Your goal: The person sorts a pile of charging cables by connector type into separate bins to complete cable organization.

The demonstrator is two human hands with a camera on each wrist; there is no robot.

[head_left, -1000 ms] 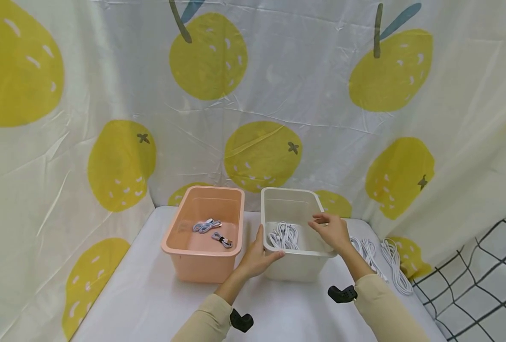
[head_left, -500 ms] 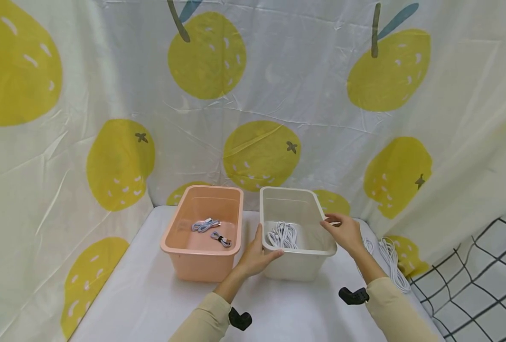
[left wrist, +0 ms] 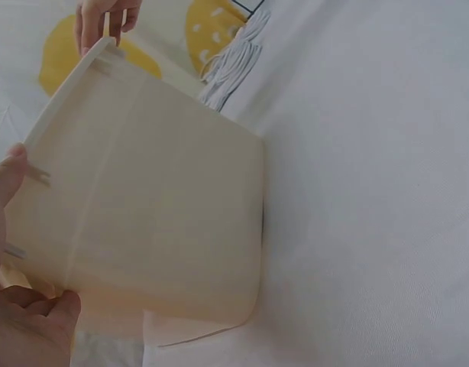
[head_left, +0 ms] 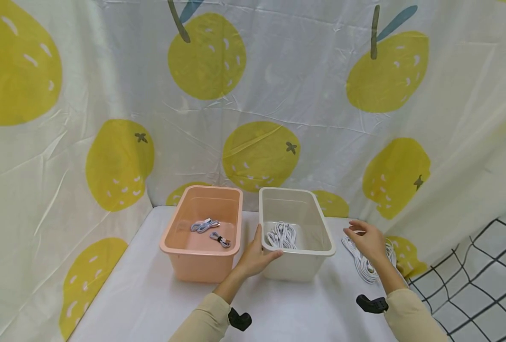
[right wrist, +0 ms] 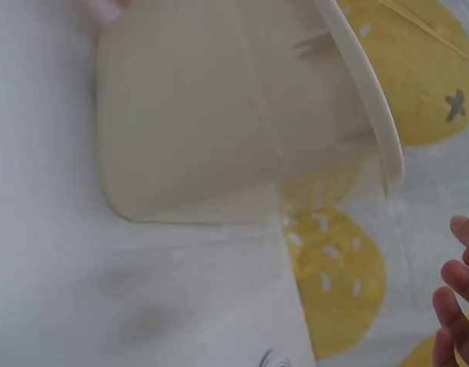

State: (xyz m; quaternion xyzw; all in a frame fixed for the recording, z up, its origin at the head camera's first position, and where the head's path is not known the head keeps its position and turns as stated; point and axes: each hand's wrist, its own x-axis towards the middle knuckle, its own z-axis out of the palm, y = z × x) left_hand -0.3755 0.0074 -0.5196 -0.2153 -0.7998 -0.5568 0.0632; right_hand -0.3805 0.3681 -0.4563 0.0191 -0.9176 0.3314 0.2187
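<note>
My left hand [head_left: 253, 259] grips the near left corner of a cream plastic bin [head_left: 297, 267]; in the left wrist view its thumb lies at the rim and the fingers curl along the side. Inside that bin, coiled white cables [head_left: 282, 236] lie toward the left. To the right of the bin, my right hand [head_left: 370, 242] hangs over loose coils of white cable [head_left: 364, 266] and partly hides them. Its fingers [right wrist: 448, 306] are loosely bent in the right wrist view, with nothing between them.
A peach plastic bin [head_left: 203, 267] stands left of the cream one, holding a grey bundled cable [head_left: 204, 225] and a smaller cable with a black tie [head_left: 220, 239]. A lemon-patterned curtain [head_left: 261, 85] hangs behind. Black wire grid [head_left: 471, 280] borders the right side.
My right hand has moved right, from above the cream bin, past its right rim, to over the white cable coils. My left hand stays on the bin's corner.
</note>
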